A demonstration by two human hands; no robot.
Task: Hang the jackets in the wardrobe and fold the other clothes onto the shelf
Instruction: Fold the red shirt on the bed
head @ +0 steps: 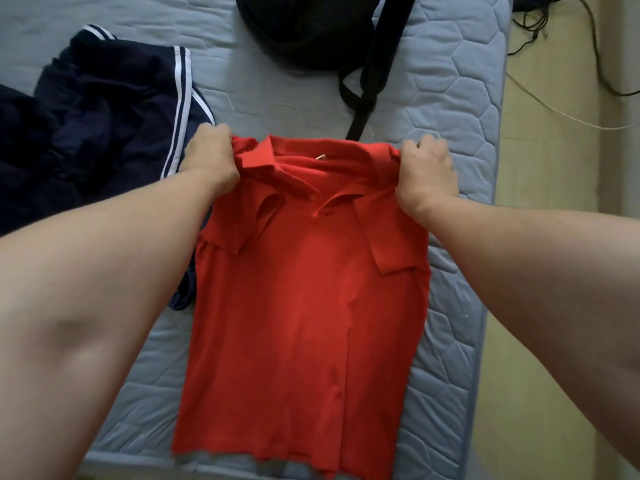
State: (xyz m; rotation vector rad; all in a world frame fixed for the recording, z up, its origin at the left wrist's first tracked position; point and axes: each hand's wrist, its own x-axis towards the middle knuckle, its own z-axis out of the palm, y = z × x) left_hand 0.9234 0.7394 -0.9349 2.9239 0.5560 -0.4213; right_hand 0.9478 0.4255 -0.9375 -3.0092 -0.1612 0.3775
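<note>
A red polo shirt (301, 306) lies front-up on the light blue mattress (446, 109), both sleeves folded in over its chest and its hem at the near edge. My left hand (209, 157) grips the shirt's left shoulder beside the collar. My right hand (427, 174) grips the right shoulder. A crumpled navy garment with white stripes (104, 133) lies on the mattress to the left, partly under my left forearm.
A black bag (304, 29) sits at the far end of the mattress, its strap (370, 84) trailing toward the shirt's collar. Pale floor (554, 271) runs along the right of the bed, with dark and white cables (554, 109) at the top right.
</note>
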